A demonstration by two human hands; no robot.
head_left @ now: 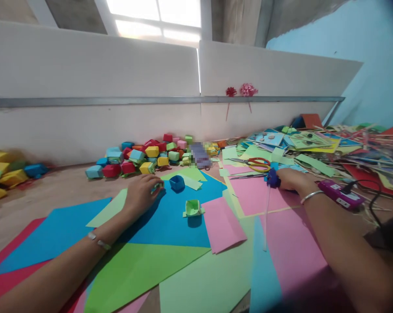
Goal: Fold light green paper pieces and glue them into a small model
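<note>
My left hand (142,195) is closed over the blue sheet, its fingertips pinching a small green paper piece (157,188) that they mostly hide. Just right of it sits a small open blue paper box (177,183). Nearer me stands a light green paper box (193,208) with its top open and flaps sticking out. On the right, my right hand (290,179) is closed around a blue glue gun (273,178); its fingers are partly hidden. A long whitish glue stick (266,221) points from the gun toward me. Scissors (256,164) with red and yellow handles lie beyond it.
Coloured sheets, among them a green one (140,269) and a folded pink one (224,225), cover the surface. Small paper boxes (137,156) are heaped along the white board. A purple power strip (341,194) with a black cord lies right; paper and sticks pile behind it.
</note>
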